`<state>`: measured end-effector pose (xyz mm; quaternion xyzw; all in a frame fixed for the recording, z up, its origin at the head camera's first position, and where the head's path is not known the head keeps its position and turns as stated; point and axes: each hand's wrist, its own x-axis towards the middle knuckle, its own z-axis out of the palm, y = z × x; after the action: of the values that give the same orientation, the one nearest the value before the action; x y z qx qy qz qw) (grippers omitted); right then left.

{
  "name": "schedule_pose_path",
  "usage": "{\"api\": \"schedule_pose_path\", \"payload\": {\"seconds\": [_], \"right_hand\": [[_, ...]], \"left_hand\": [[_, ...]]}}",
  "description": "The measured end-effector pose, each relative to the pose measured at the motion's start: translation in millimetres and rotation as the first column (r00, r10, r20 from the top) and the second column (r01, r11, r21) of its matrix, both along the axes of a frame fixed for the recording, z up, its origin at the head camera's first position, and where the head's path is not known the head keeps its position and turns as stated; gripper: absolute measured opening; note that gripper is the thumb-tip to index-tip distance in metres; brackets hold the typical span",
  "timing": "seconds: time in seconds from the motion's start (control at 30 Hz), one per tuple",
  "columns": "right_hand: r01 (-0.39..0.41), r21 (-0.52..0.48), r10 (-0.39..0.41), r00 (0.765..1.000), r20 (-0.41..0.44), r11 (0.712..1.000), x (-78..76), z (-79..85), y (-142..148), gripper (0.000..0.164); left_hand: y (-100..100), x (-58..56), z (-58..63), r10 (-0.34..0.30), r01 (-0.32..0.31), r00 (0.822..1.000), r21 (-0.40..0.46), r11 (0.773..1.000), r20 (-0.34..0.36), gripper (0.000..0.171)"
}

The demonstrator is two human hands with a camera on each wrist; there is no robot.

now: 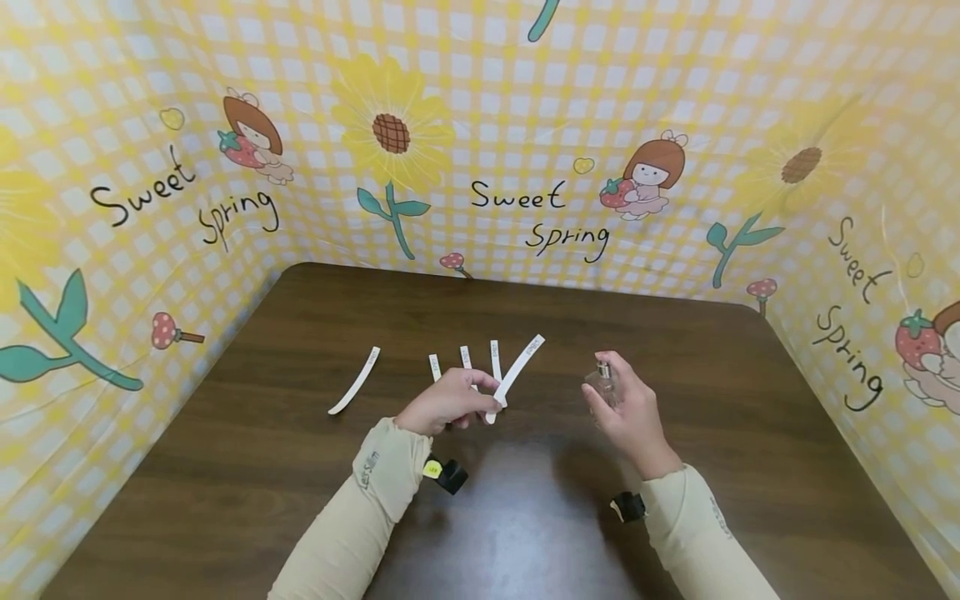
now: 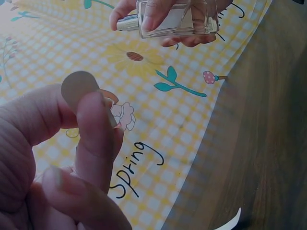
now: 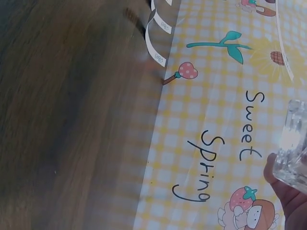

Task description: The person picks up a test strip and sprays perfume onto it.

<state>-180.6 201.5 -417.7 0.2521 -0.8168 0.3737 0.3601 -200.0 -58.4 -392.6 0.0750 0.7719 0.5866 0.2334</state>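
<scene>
My left hand (image 1: pixel 447 402) pinches the lower end of a curved white perfume test strip (image 1: pixel 519 367) between thumb and fingers. Its far end points up and to the right, with small print near the tip. In the left wrist view the rounded end of this strip (image 2: pixel 78 87) shows at the fingertips. To the right, my right hand (image 1: pixel 636 421) grips a clear glass perfume bottle (image 1: pixel 602 387), the index finger on its silver spray top (image 2: pixel 128 22). The bottle is held apart from the strip. Only part of the bottle (image 3: pixel 293 143) appears in the right wrist view.
One white strip (image 1: pixel 356 383) lies alone on the dark wooden table (image 1: pixel 225 467) at the left. Several more, including one strip (image 1: pixel 496 358), lie behind my left hand, partly hidden by it. A yellow checked cloth (image 1: pixel 510 150) surrounds the table's back and sides.
</scene>
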Motion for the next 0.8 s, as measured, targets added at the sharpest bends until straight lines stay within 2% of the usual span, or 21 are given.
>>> {"api": "schedule_pose_path", "payload": {"seconds": [0.23,0.43,0.6,0.8], "right_hand": [[-0.022,0.013,0.023,0.998,-0.050,1.000,0.8,0.2,-3,0.037],[-0.006,-0.014,0.005,0.997,-0.080,1.000,-0.5,-1.1,-3,0.053],[-0.028,-0.044,0.026,0.998,-0.058,0.999,0.2,-2.9,0,0.049],[-0.041,-0.036,0.040,0.998,-0.043,0.998,1.8,-3.3,7,0.049]], "left_hand": [[0,0.8,-0.6,-0.009,0.009,1.000,-0.002,1.000,0.001,0.024],[-5,-0.6,-3.8,0.013,-0.013,0.999,-0.003,1.000,-0.034,0.024],[-11,-0.8,-4.5,0.033,-0.033,0.999,0.010,0.999,-0.023,0.021],[-22,-3.1,-8.9,0.068,-0.068,0.998,0.036,0.997,0.001,0.037]]}}
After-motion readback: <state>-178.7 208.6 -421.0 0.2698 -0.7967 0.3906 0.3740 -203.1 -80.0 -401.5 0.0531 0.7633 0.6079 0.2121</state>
